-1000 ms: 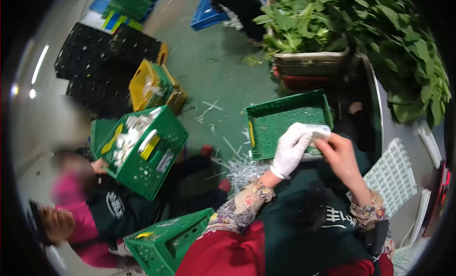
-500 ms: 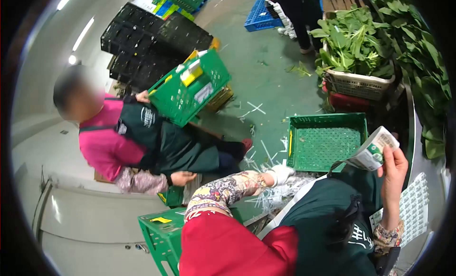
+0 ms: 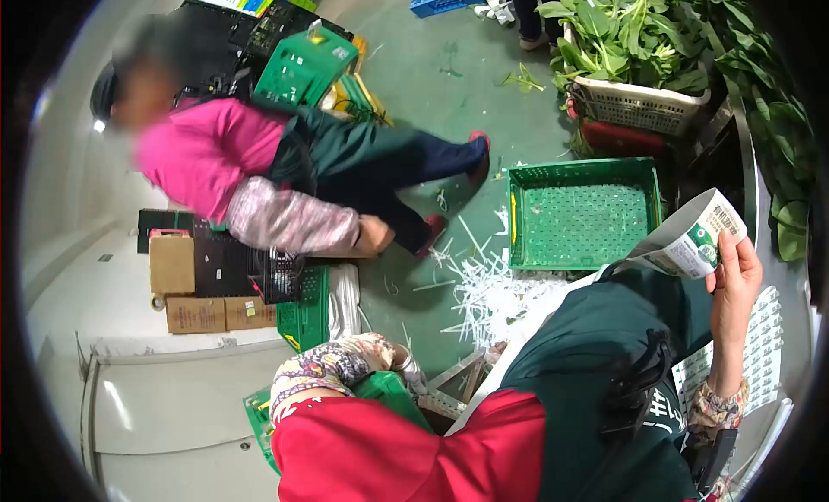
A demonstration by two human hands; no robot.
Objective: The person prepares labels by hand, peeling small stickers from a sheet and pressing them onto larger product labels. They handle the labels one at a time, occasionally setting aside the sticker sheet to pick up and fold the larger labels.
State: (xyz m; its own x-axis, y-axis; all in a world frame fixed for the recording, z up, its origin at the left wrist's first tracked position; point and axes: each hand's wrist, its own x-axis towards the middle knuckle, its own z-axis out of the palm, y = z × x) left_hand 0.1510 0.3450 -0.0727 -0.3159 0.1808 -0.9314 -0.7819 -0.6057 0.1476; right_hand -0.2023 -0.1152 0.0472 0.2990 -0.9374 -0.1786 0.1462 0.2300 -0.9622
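At the right, my right hand (image 3: 736,273) pinches a curved white-and-green printed label (image 3: 695,243) between thumb and fingers. A sheet of small repeated labels (image 3: 764,351) lies beside my right forearm. My left hand (image 3: 413,374), in a whitish glove, is mostly hidden beyond the floral sleeve, so its fingers do not show. It is close to a green crate (image 3: 389,394) at the lower left. In front of my apron, another green crate (image 3: 587,265) rests on the floor, with nothing visible in it.
A person (image 3: 199,156) in pink stands at the left, near stacked crates. White paper strips (image 3: 488,295) litter the green floor. Leafy greens (image 3: 622,44) fill a pale basket (image 3: 643,104) at the upper right. Cardboard boxes (image 3: 194,315) stand against the left wall.
My left hand has moved from the paper strips down and left toward the lower-left crate. The other person has let go of a green crate, now by the stack, and turned.
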